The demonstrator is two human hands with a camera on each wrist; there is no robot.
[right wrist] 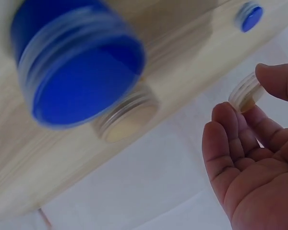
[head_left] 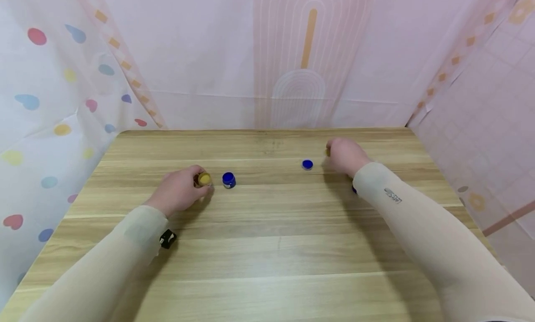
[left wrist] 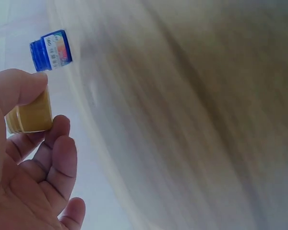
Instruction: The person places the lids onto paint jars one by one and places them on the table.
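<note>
1. We see the left hand (head_left: 179, 189) pinching a small yellow-capped jar (head_left: 203, 179) just left of the blue jar (head_left: 228, 180), axis roughly level, cap toward desk (head_left: 267, 247) centre.
2. Right hand (head_left: 344, 155) pinches a pale lid (right wrist: 247, 91) on edge by the blue cap (head_left: 307, 164).
3. Both forearms reach forward, low over the desk.

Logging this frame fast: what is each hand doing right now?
Left hand: pinches a small yellow jar between thumb and fingers.
Right hand: pinches a small clear lid at its fingertips.
</note>
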